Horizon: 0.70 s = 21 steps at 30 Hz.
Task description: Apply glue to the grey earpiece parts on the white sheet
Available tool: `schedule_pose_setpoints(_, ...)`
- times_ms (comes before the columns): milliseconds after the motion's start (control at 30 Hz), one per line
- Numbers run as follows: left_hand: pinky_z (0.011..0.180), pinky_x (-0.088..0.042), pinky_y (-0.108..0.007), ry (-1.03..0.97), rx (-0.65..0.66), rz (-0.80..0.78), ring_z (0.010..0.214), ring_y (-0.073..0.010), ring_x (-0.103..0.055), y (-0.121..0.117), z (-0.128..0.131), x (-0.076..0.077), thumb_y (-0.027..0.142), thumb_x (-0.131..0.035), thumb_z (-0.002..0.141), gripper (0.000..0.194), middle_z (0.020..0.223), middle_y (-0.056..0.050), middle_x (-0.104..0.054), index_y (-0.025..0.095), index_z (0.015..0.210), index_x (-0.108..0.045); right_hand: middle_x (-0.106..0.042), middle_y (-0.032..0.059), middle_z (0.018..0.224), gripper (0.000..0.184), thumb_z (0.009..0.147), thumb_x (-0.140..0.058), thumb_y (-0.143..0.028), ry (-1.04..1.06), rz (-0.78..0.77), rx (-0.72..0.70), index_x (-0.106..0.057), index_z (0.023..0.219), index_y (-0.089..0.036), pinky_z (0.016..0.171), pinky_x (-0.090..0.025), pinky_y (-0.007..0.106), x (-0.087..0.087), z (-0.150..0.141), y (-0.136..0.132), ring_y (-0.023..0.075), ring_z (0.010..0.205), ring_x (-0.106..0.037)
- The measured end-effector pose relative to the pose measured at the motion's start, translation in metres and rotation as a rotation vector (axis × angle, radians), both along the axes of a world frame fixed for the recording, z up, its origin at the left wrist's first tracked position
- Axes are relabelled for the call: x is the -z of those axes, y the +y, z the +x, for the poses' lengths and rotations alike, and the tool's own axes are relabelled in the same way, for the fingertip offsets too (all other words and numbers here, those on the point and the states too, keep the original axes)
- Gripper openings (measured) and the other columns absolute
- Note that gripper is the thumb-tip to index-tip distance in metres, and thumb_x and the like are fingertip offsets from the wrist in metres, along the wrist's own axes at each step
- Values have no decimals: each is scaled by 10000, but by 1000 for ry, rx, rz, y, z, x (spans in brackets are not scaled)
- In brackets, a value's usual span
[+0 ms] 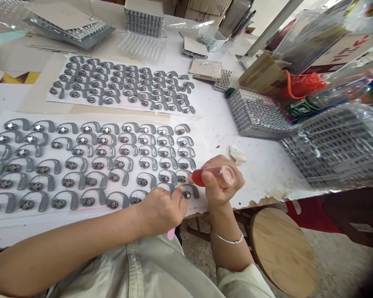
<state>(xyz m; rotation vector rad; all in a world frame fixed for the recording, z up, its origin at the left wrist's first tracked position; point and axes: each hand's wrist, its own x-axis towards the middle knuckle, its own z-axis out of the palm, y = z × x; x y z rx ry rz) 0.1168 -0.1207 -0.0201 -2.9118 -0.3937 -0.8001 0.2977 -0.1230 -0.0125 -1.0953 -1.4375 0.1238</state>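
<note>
The left hand [161, 211] holds a pink stick [171, 233] in a closed pinch grip, the stick's pale tip just beside a grey hook-shaped part [191, 191] at the right end of the front row. The right hand [219, 182] is clenched in a full grip around a small clear squeeze bottle [219, 174] of red liquid. The nozzle points left, close to the same end of the rows. A thin metal bangle [226, 239] sits on the right wrist.

The grey parts, each fitted with a metallic disc, lie flat in close rows on a white sheet [81, 219] along the front edge of the bench [264, 176]. A second white sheet [54, 98] with the same kind of parts lies behind it, toward the rear edge.

Further items occupy the bench's right side and rear:
- Stacked clear blister trays [337, 145] stand along the right edge, with a smaller stack [257, 114] just behind them.
- A crumpled scrap of paper [237, 154] lies just beyond the right hand.
- A stack of trays [144, 18] stands at the rear edge, with a single clear blister tray [139, 46] in front of it.

A round wooden stool [281, 252] stands on the floor beyond the front edge — below and right of the right forearm.
</note>
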Motion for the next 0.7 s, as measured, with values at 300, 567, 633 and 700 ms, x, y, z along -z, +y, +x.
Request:
schedule_pose_setpoints(300, 408, -501, -269, -3, 6, -24, 494, -171, -606, 0, -1, 5, 60, -428, 764, 179, 748, -160, -679, 83, 789, -603, -577, -14, 584, 104, 757, -670, -201, -64, 10, -54, -585, 698, -199, 475, -405, 287, 0, -2, 3, 128, 530, -503)
schedule_pose_setpoints(567, 385, -480, -257, 23, -2, -20, 485, -166, -598, -2, 1, 7, 61, -446, 803, 148, 747, -157, -667, 71, 817, -594, -589, -14, 601, 81, 750, -672, -175, -86, 24, -43, -594, 746, -197, 479, -410, 285, -1, -4, 4, 127, 536, -509)
schedule_pose_setpoints(633, 379, -477, -256, 33, 0, -23, 480, -167, -597, -1, 1, 7, 59, -445, 802, 149, 749, -160, -666, 66, 824, -592, -584, -18, 589, 85, 750, -672, -177, -91, 34, -28, -591, 742, -201, 476, -410, 289, 0, -4, 4, 129, 528, -508)
schedule_pose_setpoints(700, 374, -479, -262, 14, -3, -24, 479, -174, -602, -1, 1, 6, 54, -439, 793, 158, 747, -165, -670, 66, 818, -595, -584, -18, 586, 88, 751, -673, -192, -95, 32, -10, -587, 737, -207, 472, -410, 294, 1, -3, 3, 134, 525, -510)
